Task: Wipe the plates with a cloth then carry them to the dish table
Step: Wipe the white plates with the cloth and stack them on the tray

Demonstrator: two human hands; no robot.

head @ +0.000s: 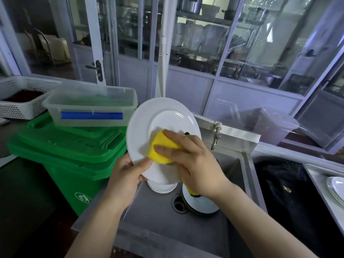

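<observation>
Gripping the plate rim, left hand; right hand fingers curl round the yellow cloth.

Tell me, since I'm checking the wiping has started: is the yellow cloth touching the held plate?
Touching. The head view shows the right hand pressing the yellow cloth flat against the white plate, which the left hand grips by its lower rim.

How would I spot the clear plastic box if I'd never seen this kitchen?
Find the big green bin left of the steel sink. The clear plastic box sits on its lid, beside a white perforated basket. Only the box is see-through, with a blue clip on its front.
</observation>
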